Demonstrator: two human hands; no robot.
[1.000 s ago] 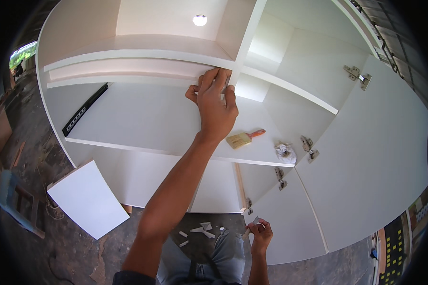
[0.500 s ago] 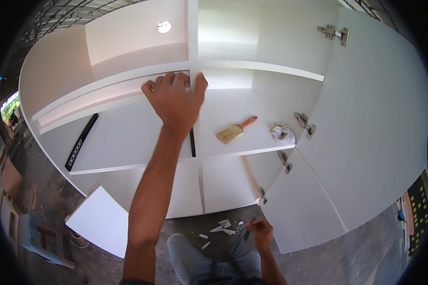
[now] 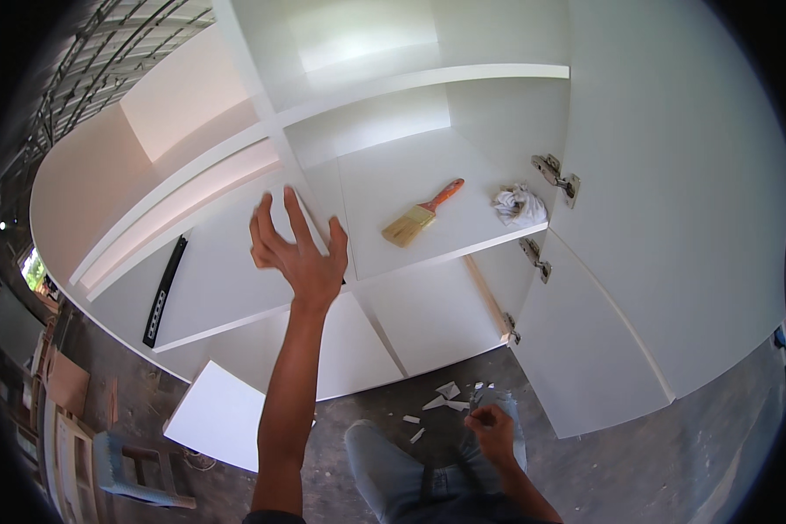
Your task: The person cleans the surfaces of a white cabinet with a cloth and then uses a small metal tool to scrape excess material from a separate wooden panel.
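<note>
My left hand [image 3: 301, 260] is open, its fingers spread in the air before the white cabinet [image 3: 424, 258], in front of the upright divider. It holds nothing. Low down by my right knee, my right hand [image 3: 493, 432] is closed in a pinch; whatever may be between its fingers is too small to make out. On the middle right shelf lie a paintbrush [image 3: 421, 214] with an orange handle and a crumpled white cloth [image 3: 519, 206]. A black drawer slide [image 3: 165, 290] is fixed at the left of the drawer opening.
Tall white doors [image 3: 664, 210] stand open at the right on metal hinges [image 3: 557, 180]. A white panel [image 3: 217, 416] sticks out at lower left, near a blue-grey stool [image 3: 135, 470]. White scraps [image 3: 445, 398] litter the dark floor by my knees.
My left hand has come down and away from the rail beside the divider, and its fingers have spread. The view has turned and tilted. My right hand stays pinched near my knee.
</note>
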